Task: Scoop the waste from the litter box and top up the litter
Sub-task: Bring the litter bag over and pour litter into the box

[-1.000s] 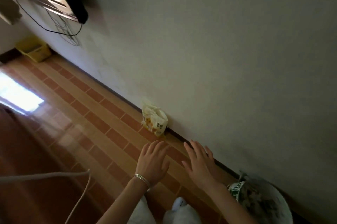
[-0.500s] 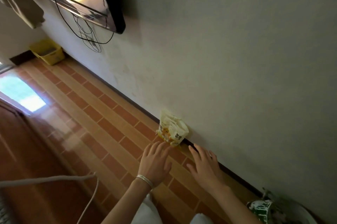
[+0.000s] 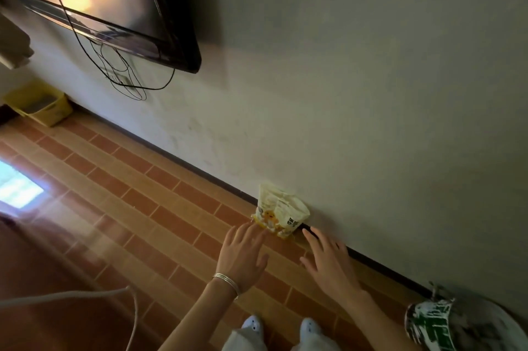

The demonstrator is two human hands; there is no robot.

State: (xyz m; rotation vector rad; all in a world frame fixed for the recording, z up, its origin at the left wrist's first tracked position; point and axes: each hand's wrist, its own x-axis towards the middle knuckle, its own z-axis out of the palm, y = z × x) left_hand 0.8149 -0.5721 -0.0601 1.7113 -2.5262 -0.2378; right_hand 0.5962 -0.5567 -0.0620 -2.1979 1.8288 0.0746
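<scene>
Litter bag, a cream pouch w/ yellow print, is standing on the tiled floor right against the wall, top crumpled and looking opened. Both hands are reaching toward it, fingers spread, neither gripping anything: left hand w/ a thin bracelet has fingertips just at the bag's lower front edge, touching or nearly so, can't tell which; right hand is hovering just beside the bag's right side, near the skirting. Litter box itself is prob the yellow bin far off by the wall under the TV, well apart from the bag, too small to be sure. A white bucket w/ green print is sitting at bottom right. Step in hand, imo: fetching the litter for the top-up. Next move is calling for closing both hands on the pouch's sides, keeping it upright so the open top isn't spilling, then carrying it over to the box.
</scene>
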